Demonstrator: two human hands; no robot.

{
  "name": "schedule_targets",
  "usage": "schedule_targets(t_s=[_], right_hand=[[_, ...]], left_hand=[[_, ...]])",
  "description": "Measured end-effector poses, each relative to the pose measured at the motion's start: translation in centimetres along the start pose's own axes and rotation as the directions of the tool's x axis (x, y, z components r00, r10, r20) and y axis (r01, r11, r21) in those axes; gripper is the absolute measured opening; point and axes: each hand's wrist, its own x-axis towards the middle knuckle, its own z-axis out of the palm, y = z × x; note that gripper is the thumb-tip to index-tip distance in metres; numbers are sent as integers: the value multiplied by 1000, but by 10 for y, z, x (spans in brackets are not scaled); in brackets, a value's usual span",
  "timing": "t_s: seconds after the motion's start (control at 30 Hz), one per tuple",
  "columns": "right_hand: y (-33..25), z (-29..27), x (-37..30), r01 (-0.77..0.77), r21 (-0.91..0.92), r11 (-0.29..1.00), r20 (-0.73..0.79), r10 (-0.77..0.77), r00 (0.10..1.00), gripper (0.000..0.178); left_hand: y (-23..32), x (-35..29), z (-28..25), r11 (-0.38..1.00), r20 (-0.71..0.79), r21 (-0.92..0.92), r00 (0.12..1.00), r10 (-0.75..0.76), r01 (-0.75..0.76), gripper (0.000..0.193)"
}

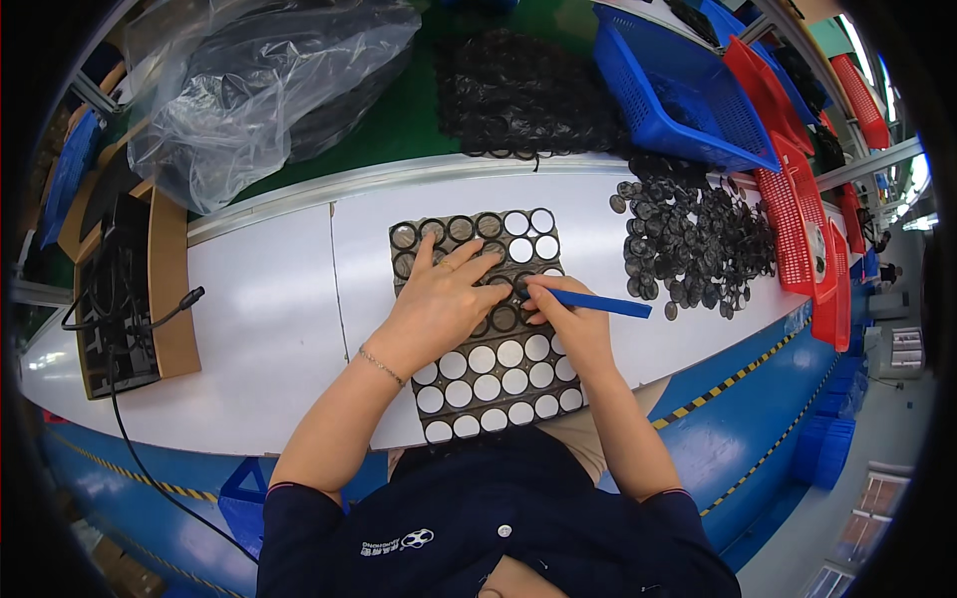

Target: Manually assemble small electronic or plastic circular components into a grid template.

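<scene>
Lying on the white table is a dark tray [475, 407] with rows of round pockets. White discs [485, 387] fill its nearer rows and a few pockets at the far right. Black rings [461, 228] sit in the farther rows. My left hand [444, 299] rests spread over those rings, its fingers stretched out and apart. My right hand [576, 329] pinches a flat blue stick [610, 303], which points out to the right. Its fingertips are at a black ring beside my left thumb. Both hands hide part of the middle rows.
Loose black round parts [688, 244] are heaped at right, beside red baskets [793, 234]. Behind them stands a blue basket [688, 100]. A black bundle [523, 95] and clear plastic bag [284, 110] lie at back. A cardboard box [174, 289] with cables is at left.
</scene>
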Motion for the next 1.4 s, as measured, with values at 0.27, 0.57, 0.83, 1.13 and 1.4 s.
schedule_targets(t_s=[0.27, 0.57, 0.83, 1.13, 1.4], right_hand=[[3, -1, 0, -14, -12, 1000, 1, 14, 1000, 21], [3, -48, 28, 301, -940, 158, 45, -820, 570, 21], [-5, -16, -32, -20, -54, 998, -18, 19, 1000, 23], [6, -4, -34, -17, -105, 994, -21, 14, 1000, 21], [4, 8, -39, 420, -648, 636, 63, -504, 861, 17]], left_hand=[[2, 1, -2, 1000, 7, -7, 1000, 0, 0, 24], [2, 1, -1, 1000, -1, -16, 1000, 4, -4, 22], [24, -8, -14, 998, 131, 61, 991, 17, -26, 28], [32, -30, -15, 997, 159, 50, 986, 49, -58, 38], [32, -31, -13, 998, 160, 49, 986, 38, -46, 38]])
